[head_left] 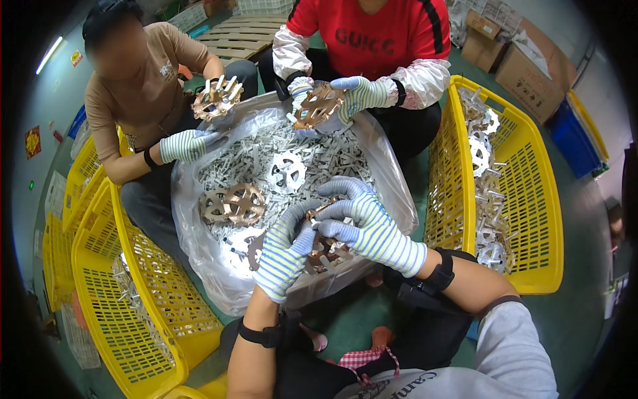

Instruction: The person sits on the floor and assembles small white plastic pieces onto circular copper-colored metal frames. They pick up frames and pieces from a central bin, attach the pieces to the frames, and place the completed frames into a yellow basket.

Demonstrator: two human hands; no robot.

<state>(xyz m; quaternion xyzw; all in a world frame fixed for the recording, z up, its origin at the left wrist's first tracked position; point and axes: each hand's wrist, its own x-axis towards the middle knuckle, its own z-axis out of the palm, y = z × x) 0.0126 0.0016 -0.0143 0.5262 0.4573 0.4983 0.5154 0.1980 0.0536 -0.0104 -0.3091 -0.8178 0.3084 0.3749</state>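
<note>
My left hand (284,253), in a grey-coated striped glove, grips the left side of a copper-coloured metal wheel with cut-outs (324,258). From the right, my right hand (367,223) is closed at the wheel's upper edge, its thumb and fingers pinched near my left fingertips. My fingers hide much of the wheel, and any small part between them cannot be made out. Below it, a plastic-lined tub (392,179) holds a heap of short silvery metal strips (319,156). On the heap lie a silvery cut-out wheel (287,171) and copper-coloured wheels (243,203).
Across the tub, a co-worker in red holds a copper-coloured wheel (319,106). Another at the left holds a wheel (216,98) bearing pale strips. Yellow baskets stand at the right (531,193) and left (119,319), with metal parts inside. Cardboard boxes (528,76) lie behind.
</note>
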